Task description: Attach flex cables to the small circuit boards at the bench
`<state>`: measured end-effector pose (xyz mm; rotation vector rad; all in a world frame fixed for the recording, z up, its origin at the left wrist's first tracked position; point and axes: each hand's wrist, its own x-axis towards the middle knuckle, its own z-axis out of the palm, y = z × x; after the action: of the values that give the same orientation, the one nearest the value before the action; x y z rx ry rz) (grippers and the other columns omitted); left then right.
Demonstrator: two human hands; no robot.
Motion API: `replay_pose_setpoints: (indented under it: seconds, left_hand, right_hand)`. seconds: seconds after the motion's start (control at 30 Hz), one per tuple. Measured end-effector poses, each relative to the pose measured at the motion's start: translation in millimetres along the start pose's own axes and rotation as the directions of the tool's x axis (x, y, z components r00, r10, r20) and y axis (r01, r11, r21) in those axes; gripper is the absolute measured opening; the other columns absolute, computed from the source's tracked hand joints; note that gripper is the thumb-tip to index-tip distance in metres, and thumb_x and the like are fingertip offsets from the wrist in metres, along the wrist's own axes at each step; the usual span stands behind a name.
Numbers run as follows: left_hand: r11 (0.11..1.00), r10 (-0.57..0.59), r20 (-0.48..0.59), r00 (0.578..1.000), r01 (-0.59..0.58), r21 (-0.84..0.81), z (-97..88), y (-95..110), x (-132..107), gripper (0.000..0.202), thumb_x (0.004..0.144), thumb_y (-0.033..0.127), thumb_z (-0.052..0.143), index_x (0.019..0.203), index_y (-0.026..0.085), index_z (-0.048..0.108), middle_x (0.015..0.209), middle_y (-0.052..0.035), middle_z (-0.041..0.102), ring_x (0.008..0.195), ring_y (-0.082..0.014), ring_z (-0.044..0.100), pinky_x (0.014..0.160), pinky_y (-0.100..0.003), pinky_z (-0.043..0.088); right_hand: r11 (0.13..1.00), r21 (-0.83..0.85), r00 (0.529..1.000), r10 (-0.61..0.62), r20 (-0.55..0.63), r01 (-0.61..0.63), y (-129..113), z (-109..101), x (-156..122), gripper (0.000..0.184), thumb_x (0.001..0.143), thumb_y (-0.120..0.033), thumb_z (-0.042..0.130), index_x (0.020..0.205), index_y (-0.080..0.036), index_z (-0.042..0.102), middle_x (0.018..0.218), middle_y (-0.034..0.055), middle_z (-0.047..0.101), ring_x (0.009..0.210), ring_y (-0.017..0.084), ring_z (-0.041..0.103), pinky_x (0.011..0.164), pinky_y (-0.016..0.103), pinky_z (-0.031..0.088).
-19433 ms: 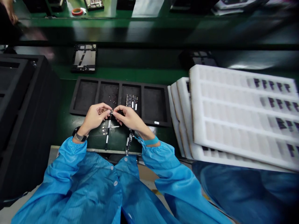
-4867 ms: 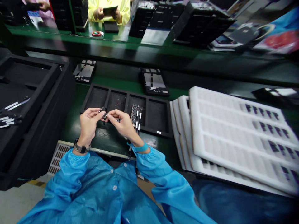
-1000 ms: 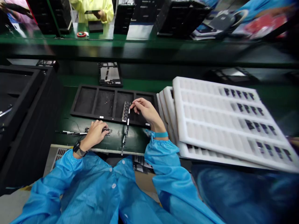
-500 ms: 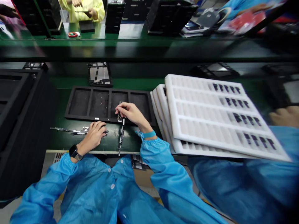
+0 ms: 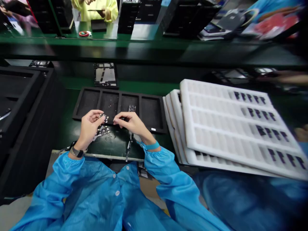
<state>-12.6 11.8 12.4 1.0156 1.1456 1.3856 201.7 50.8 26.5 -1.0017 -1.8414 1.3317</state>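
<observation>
My left hand (image 5: 90,126), closed, pinches a small circuit board (image 5: 104,117) between thumb and fingers, over the near edge of a black foam tray (image 5: 95,93). Below it on the green bench lie more small boards with ribbon cables (image 5: 103,131). To its right is my right hand (image 5: 131,123), fingertips pinched together a short way from that board; whatever is in them is too small to make out. Behind the right hand, another circuit board (image 5: 132,108) rests in the tray's third compartment, and a dark ribbon strip (image 5: 129,147) hangs towards the bench's front edge.
White foam trays (image 5: 216,128) with rows of dark parts are stacked at the right. Black foam trays (image 5: 26,96) rise in a stack at the left. Behind the tray stands a device frame (image 5: 105,75) under a green shelf (image 5: 144,48). Co-workers sit across and at the right.
My left hand has risen from the bench and now holds a circuit board up. My right hand has drawn away from the board in the tray. The view has shifted slightly.
</observation>
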Motion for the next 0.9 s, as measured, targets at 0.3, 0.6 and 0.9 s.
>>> replay_pose_setpoints:
  seconds: [0.3, 0.6, 0.9]
  left_hand:
    - [0.979, -0.112, 0.014, 0.994, 0.113, -0.167, 5.2, -3.7, -6.2, 0.040, 0.066, 0.032, 0.094, 0.092, 0.015, 0.070, 0.077, -0.0030, 0.073, 0.066, -0.0139, 0.067, 0.065, -0.025, 0.054]
    - [0.989, -0.105, 0.019, 0.994, 0.107, -0.099, 1.7, -3.7, -8.6, 0.038, 0.069, 0.035, 0.093, 0.092, 0.016, 0.069, 0.077, -0.0020, 0.072, 0.067, -0.0154, 0.069, 0.068, -0.028, 0.056]
    - [0.994, -0.101, 0.031, 0.994, 0.102, -0.043, 3.2, -4.6, -8.5, 0.036, 0.069, 0.033, 0.091, 0.090, 0.016, 0.068, 0.070, 0.0001, 0.069, 0.063, -0.0147, 0.067, 0.063, -0.026, 0.054]
  right_hand:
    - [0.998, -0.029, 0.998, -0.061, 0.005, 0.061, -2.2, 20.3, 2.7, 0.033, 0.097, -0.049, 0.071, 0.089, -0.017, 0.075, 0.084, 0.0056, 0.076, 0.078, 0.018, 0.067, 0.071, 0.029, 0.052]
    - [0.994, -0.100, 0.999, -0.035, 0.023, 0.037, -5.2, 17.9, 0.5, 0.031, 0.097, -0.049, 0.070, 0.090, -0.020, 0.077, 0.088, 0.0060, 0.078, 0.086, 0.023, 0.071, 0.079, 0.033, 0.054]
    - [0.999, -0.043, 0.998, 0.023, 0.062, -0.020, -4.2, 16.7, 0.9, 0.031, 0.096, -0.047, 0.070, 0.086, -0.018, 0.075, 0.082, 0.0045, 0.076, 0.068, 0.017, 0.064, 0.066, 0.029, 0.051]
